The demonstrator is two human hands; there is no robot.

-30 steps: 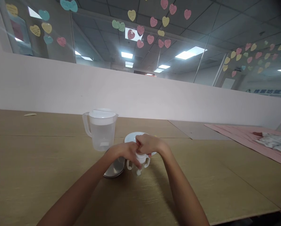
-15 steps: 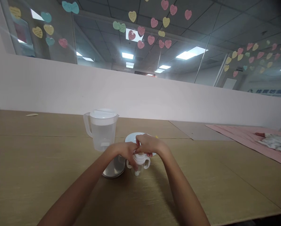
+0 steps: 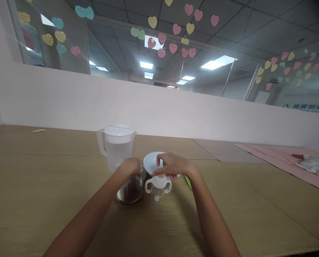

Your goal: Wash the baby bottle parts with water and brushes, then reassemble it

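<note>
Head view: right hand [image 3: 172, 166] clasps the top of the two-handled cup [image 3: 158, 185], seemingly seating its lid. Left hand [image 3: 131, 166], just left of the cup, pinches a small clear cap [image 3: 141, 175]; next it must be set down.

I see a wide tan wooden table [image 3: 55, 200]. On it stand a clear plastic lidded jug [image 3: 116, 147], a round steel bowl [image 3: 129, 191], a white two-handled baby bottle [image 3: 158, 185] and a white round plate [image 3: 152, 161]; a pink cloth [image 3: 279, 157] lies far right.

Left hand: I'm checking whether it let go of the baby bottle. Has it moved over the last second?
Yes. The left hand has moved left off the baby bottle, toward the clear pitcher, and now sits above the metal bowl.
</note>
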